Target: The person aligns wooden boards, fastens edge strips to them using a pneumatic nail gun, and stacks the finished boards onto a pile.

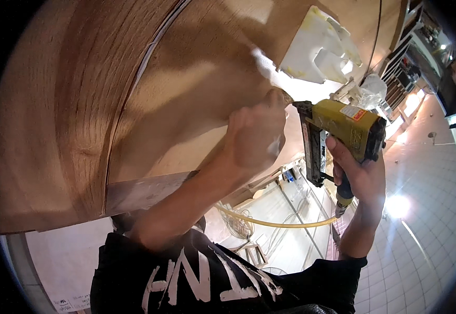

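Observation:
My right hand (pixel 358 170) is wrapped around the handle of a yellow and black pneumatic nail gun (pixel 345 123). The gun's nose points left, close to the fingers of my left hand (pixel 257 131). That hand is closed, its back toward me, beside a curved wooden panel (pixel 202 99); what its fingers pinch, if anything, is hidden. A yellow air hose (pixel 275 224) runs left from the bottom of the gun's handle.
Darker grained wood (pixel 81 104) with a seam curves along the left. Beyond the gun are a white sheet-like piece (pixel 317 47) with a cut-out and a crumpled clear plastic bag (pixel 373 91). A wire-caged fan (pixel 238 224) stands below, and a bright lamp (pixel 397 205) glows at right.

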